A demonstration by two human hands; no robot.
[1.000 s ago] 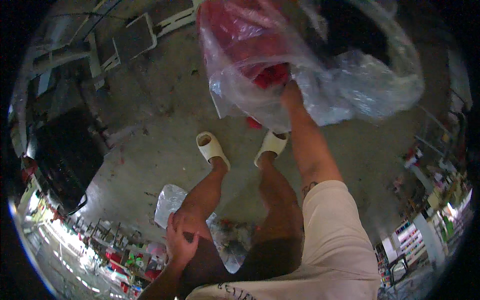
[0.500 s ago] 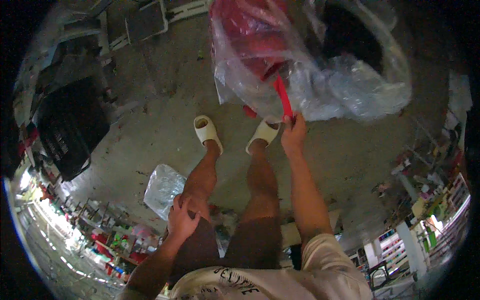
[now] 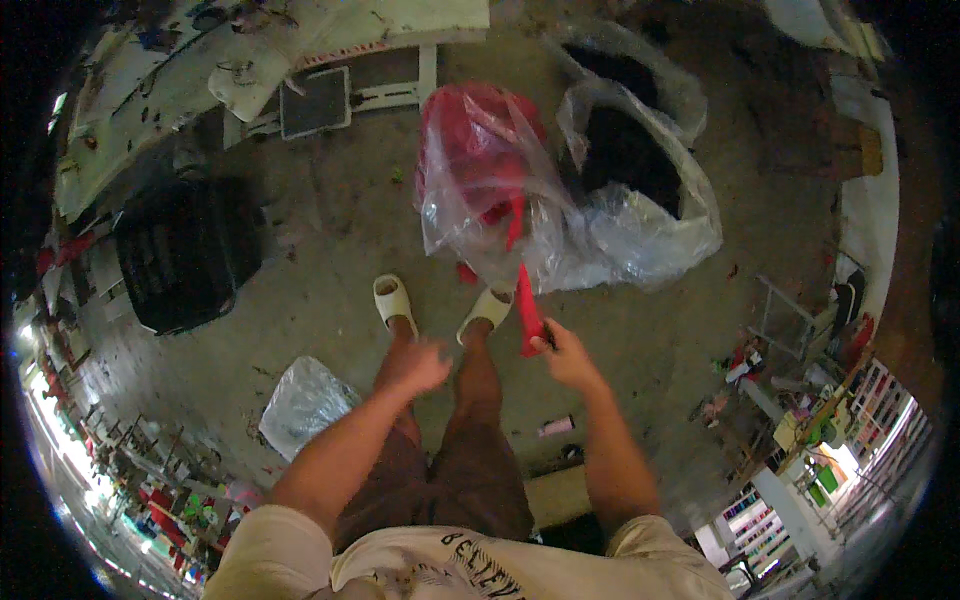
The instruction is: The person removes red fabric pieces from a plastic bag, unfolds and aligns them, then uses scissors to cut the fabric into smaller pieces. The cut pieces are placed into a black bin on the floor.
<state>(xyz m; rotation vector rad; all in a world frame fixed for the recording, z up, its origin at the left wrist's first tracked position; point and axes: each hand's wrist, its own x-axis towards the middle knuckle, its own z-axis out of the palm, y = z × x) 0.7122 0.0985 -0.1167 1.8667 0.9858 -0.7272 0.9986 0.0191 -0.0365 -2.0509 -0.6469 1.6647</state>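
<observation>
My right hand (image 3: 568, 357) is closed on one end of a flat red strip (image 3: 528, 312), with a small dark thing I cannot make out at the fingertips. The strip runs up toward a clear plastic bag (image 3: 440, 225), where another red length (image 3: 515, 222) hangs from a bundle of red material (image 3: 485, 125) inside. My left hand (image 3: 428, 368) is in front of my knees, nearest my left leg, and its fingers are smeared by motion. It shows nothing clearly held.
Beside the red bundle lies an open clear bag with black material (image 3: 630, 160). A black plastic crate (image 3: 185, 250) stands at left. Crumpled clear plastic (image 3: 305, 405) lies by my left leg. A pale table (image 3: 370, 25) spans the far side; a small pink-and-dark item (image 3: 556, 427) lies near my right forearm.
My left hand has lifted off my left knee and moved toward the middle. My right hand has drawn the red strip back toward me. The view has tilted to show more of the far side.
</observation>
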